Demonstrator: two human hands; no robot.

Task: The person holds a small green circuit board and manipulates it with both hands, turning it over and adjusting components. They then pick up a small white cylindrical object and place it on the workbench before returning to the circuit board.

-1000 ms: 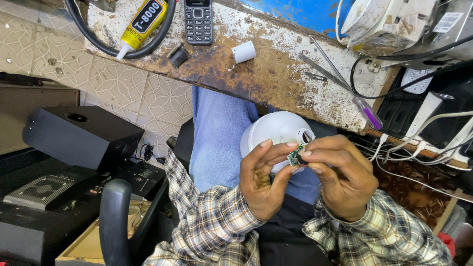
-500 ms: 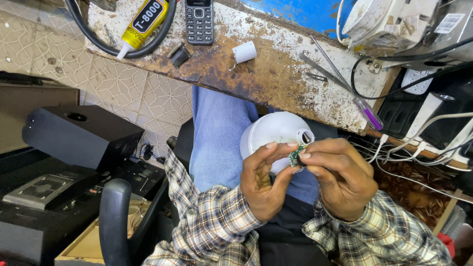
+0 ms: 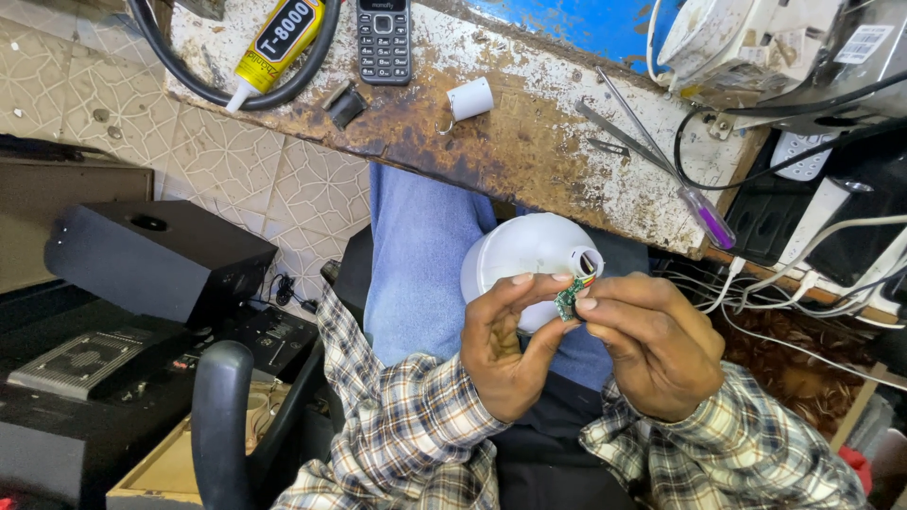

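Barely anything has moved since a second ago: both hands sit in the same spot over the lap, maybe a hair closer together. Left hand (image 3: 505, 345) and right hand (image 3: 652, 345) are both pinched shut on a tiny green board (image 3: 568, 297), thumbs and fingertips meeting right at it. It sits just in front of the open neck of the white bulb shell (image 3: 524, 269), which rests on the lap behind the hands, below the edge of the rusty surface (image 3: 529, 142).

What I'd worry about: that board is small and held only by fingertips, so one slip and it drops into the lap or down to the cluttered floor, where it'd be a pain to find. There look to be thin coloured wires at the neck; pulling the board too far could strain or snap them, though I can't tell if they're attached. Squeezing hard could also bend parts. The shell isn't held by anything I can see, so it could roll off the knee.
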